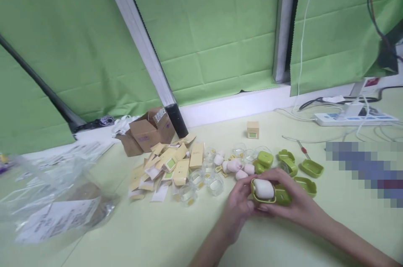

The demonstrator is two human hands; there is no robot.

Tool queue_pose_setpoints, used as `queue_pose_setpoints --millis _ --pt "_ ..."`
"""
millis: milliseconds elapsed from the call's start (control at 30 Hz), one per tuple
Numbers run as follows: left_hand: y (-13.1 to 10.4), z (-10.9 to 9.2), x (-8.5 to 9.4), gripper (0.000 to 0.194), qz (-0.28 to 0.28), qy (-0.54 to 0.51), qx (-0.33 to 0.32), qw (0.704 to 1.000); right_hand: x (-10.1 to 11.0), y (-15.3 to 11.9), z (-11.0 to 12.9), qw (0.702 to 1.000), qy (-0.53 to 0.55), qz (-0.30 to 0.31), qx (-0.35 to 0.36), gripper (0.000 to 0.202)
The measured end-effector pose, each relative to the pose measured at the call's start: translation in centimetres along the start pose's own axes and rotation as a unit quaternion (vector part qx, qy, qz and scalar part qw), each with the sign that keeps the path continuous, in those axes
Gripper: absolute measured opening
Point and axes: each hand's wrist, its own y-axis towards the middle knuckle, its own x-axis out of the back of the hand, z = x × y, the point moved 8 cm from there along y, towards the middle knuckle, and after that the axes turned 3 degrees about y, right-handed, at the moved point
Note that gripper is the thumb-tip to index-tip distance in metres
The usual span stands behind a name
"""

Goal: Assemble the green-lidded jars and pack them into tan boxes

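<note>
Between both hands is a small olive-green case shell [253,193] with a white rounded piece [264,189] seated inside it. My left hand [237,202] grips the shell from the left, its thumb at the lower edge. From the right, the fingers of my right hand [289,195] curl over the top and under the bottom of the same shell. Just beyond the hands lie more green shells [265,158], a green open tray-like shell [311,168] and several pale pink rounded pieces [235,165]. Part of the held shell is hidden behind my fingers.
Flat tan cartons [181,170] and clear plastic cups [215,185] lie left of the hands. Behind are a brown box [151,130], a black cylinder [176,121] and a small tan box [252,130]. A red screwdriver [303,149], power strip [355,119] and plastic bag [59,204] flank the area.
</note>
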Motion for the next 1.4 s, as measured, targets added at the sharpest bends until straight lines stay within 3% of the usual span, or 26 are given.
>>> queue_pose_setpoints --millis 233,367,533,633,767,900,1000,1167,1400 --pt "0.1 -0.6 0.2 0.050 -0.021 0.053 -0.038 0.998 -0.5 -0.1 0.3 0.999 0.039 0.020 -0.008 0.051" --pt "0.2 -1.0 0.4 0.041 -0.034 0.070 -0.078 0.994 0.1 -0.2 -0.3 0.998 0.068 0.012 -0.009 0.040" --pt "0.0 -1.7 0.9 0.033 -0.065 0.220 -0.136 0.964 0.3 -0.1 -0.2 0.997 0.068 0.024 0.026 0.030" --pt "0.0 -1.6 0.9 0.032 -0.068 0.256 -0.113 0.958 0.4 -0.2 -0.1 0.997 0.049 0.017 0.048 0.029" --pt "0.0 -0.9 0.3 0.037 -0.048 0.130 -0.047 0.989 -0.1 -0.7 0.2 0.995 -0.038 -0.003 0.096 0.027" --pt "-0.1 -0.2 0.2 0.030 -0.079 0.088 0.003 0.993 -1.0 -1.1 1.0 0.984 -0.112 -0.009 0.142 0.025" --pt "-0.1 0.2 0.2 0.031 -0.084 0.067 0.025 0.994 -1.1 -0.9 1.4 0.988 -0.095 0.010 0.121 0.028" --pt "-0.2 0.3 0.9 0.035 -0.120 0.102 0.012 0.987 -1.0 -0.8 1.6 0.996 -0.066 0.005 0.055 0.033" --pt "-0.4 0.2 1.0 0.031 -0.180 0.168 -0.007 0.969 -1.8 -1.7 2.4 0.966 -0.226 -0.060 0.110 0.020"
